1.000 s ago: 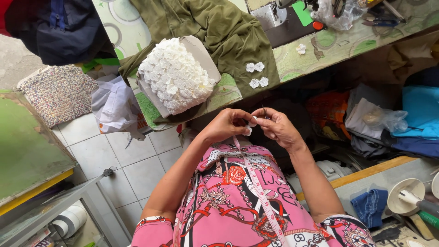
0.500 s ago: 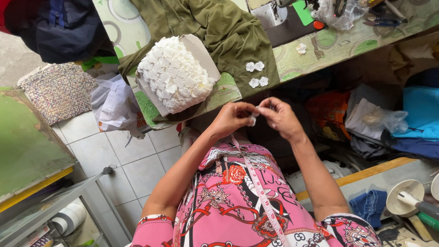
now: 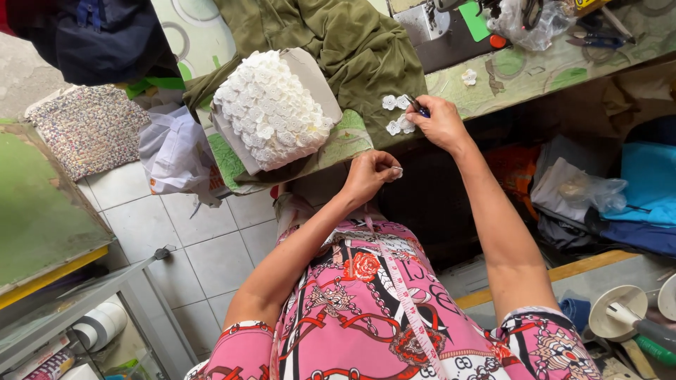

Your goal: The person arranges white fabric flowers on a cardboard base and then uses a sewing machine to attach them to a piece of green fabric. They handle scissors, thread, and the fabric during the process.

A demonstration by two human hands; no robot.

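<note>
Two hands: right hand [image 3: 440,123] pinches small tool by white flowers [image 3: 398,114]; left hand [image 3: 371,176] curled shut.

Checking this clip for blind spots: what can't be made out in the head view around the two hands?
- Left hand: closed around something small and pale; the fingers hide it.
- Right hand: holds a small dark tool at the white fabric flowers; too small to identify.
- Sewing machine: cut off by the top edge.
- Olive cloth: hides the table beneath it.
- Measuring tape: runs out at the bottom edge.
</note>
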